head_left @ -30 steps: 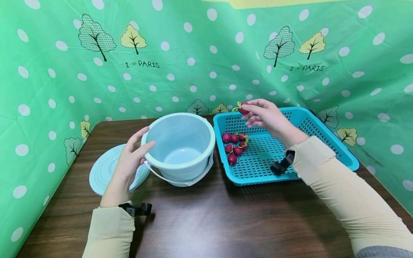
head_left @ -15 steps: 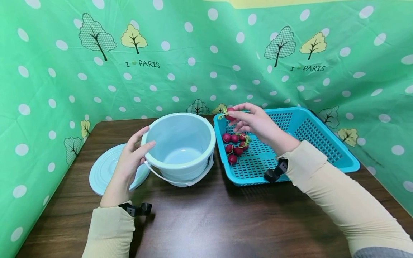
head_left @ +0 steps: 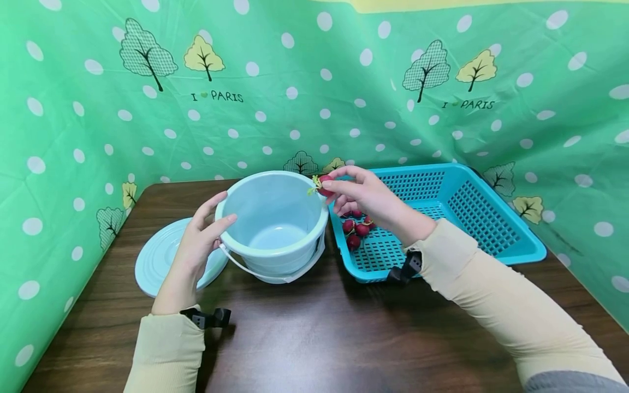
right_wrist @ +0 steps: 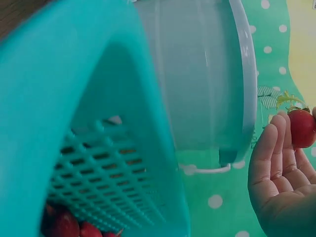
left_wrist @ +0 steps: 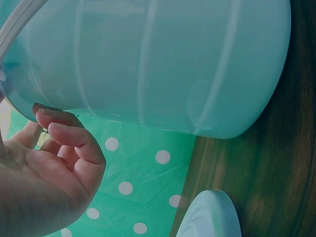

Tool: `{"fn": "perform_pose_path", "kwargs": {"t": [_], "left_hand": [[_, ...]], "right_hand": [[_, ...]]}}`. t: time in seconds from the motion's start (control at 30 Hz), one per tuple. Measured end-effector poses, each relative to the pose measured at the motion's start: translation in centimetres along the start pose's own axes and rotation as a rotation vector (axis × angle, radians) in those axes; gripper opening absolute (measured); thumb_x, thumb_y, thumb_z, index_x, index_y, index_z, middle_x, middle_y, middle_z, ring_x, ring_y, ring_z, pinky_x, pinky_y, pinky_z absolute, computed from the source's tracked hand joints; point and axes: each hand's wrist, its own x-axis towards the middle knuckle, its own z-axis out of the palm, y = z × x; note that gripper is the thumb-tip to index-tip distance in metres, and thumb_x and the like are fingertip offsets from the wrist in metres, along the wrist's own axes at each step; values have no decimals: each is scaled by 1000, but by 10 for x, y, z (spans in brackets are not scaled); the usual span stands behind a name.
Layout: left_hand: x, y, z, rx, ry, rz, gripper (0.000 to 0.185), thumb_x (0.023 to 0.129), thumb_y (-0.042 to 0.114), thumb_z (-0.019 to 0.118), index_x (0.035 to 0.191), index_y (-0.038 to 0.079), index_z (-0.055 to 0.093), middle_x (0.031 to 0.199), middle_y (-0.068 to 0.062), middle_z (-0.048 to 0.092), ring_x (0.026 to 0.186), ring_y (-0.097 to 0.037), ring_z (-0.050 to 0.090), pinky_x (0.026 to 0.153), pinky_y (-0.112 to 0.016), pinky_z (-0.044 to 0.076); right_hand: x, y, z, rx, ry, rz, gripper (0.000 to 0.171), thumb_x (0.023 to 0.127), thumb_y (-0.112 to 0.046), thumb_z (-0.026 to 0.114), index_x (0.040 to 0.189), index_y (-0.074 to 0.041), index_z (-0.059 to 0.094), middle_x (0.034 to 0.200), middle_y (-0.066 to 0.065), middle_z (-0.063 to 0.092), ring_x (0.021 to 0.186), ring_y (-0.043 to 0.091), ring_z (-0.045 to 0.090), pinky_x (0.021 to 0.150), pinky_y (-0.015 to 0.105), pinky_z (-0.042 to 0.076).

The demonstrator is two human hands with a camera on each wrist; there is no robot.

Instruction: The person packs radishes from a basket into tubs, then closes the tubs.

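Presently, radish (head_left: 325,185): pinched by right hand (head_left: 369,200), leaves (head_left: 315,182) pointed left
Bucket (head_left: 272,215): mouth just left of radish, rim (head_left: 275,252) gripped by left hand (head_left: 199,239)

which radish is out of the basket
The radish pinched in the right hand; the other visible radishes lie in the basket.

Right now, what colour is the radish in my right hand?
The radish is red; it shows best in the right wrist view.
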Motion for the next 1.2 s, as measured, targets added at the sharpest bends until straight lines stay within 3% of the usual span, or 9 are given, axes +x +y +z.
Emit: {"fn": "perform_pose_path", "kwargs": {"t": [0.57, 1.2], "left_hand": [[0, 0, -1, -9, -6, 5, 61, 95, 35, 66, 150, 29, 41, 103, -1, 55, 59, -4, 49, 60, -17, 45], [1, 0, -1, 3, -4, -4, 61, 94, 36, 66, 150, 30, 42, 110, -4, 53, 67, -5, 54, 64, -19, 50]], "right_hand": [[9, -10, 25, 46, -64, -33, 32, 98, -24, 62, 122, -5, 53, 90, 11, 68, 67, 18, 61, 68, 30, 57], [26, -24, 55, 9, -113, 22, 33, 96, -28, 66, 121, -9, 57, 101, 15, 69, 67, 19, 65, 69, 29, 57]]}}
